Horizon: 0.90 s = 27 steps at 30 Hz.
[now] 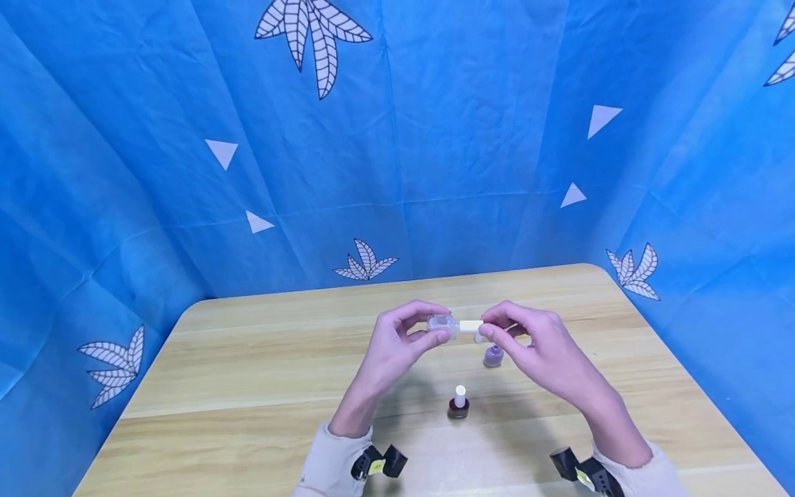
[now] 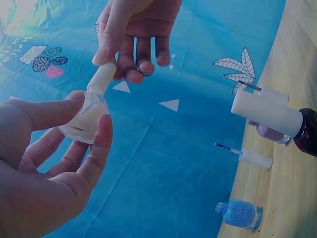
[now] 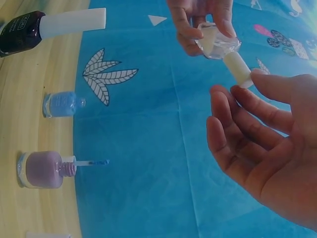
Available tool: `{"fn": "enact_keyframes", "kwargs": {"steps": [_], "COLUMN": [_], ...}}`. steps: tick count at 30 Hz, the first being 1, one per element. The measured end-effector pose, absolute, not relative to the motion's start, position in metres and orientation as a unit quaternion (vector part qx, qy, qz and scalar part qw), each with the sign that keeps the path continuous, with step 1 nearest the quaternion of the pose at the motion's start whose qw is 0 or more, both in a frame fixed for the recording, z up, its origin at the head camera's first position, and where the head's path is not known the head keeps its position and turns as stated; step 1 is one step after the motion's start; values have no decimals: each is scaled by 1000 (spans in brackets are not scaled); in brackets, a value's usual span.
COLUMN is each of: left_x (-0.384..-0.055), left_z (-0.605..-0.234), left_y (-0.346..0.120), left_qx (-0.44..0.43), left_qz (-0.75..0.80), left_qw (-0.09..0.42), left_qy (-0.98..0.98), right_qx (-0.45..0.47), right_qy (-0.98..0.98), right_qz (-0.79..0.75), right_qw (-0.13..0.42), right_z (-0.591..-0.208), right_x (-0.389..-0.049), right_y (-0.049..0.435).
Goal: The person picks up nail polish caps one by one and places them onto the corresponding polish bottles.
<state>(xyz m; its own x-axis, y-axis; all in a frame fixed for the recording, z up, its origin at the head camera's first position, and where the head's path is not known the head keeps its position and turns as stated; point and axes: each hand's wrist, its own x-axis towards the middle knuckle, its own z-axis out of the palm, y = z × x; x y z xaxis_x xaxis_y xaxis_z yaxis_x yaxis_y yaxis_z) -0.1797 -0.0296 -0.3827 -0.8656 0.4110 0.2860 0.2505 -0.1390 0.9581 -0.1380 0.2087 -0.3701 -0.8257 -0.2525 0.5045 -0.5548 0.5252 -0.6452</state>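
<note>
Midair over the table point(image 1: 248, 359), well clear of its edges, left hand point(image 1: 397, 345) pinches a clear nail-polish bottle point(image 1: 442, 324) while right hand point(image 1: 534, 342) pinches its white cap point(image 1: 470, 326).

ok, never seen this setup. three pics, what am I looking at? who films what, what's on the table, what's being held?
No machine here: a person works with two bare hands and wears three cameras. The wide picture comes from the head, looking down at a wooden table ringed by a blue cloth backdrop. The other two come from the wrists, so they look sideways and tilted.

The left hand grips a clear nail polish bottle held sideways. The right hand pinches its white cap with the fingers.

On the table: a dark red bottle with a white cap on, an open lilac bottle, an open blue bottle, and two loose caps with brushes lying flat.
</note>
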Motion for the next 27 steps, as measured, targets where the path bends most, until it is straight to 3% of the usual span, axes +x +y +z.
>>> {"fn": "enact_keyframes", "kwargs": {"steps": [11,21,27], "left_x": [-178,-176,-177], "left_z": [-379,-380,-380], "left_y": [-28,-30,-31], "left_qx": [254,259,253], "left_qz": [712,704,700], "left_qw": [52,52,44], "left_qy": [652,659,667], "right_qx": [263,243,244], "right_qy": [-836,-846,-850], "right_qz": [447,461,448], "right_qw": [176,111,131], "right_z": [-370,-374,-371], "right_x": [-140,-139,-140], "right_y": [208,206,205]}}
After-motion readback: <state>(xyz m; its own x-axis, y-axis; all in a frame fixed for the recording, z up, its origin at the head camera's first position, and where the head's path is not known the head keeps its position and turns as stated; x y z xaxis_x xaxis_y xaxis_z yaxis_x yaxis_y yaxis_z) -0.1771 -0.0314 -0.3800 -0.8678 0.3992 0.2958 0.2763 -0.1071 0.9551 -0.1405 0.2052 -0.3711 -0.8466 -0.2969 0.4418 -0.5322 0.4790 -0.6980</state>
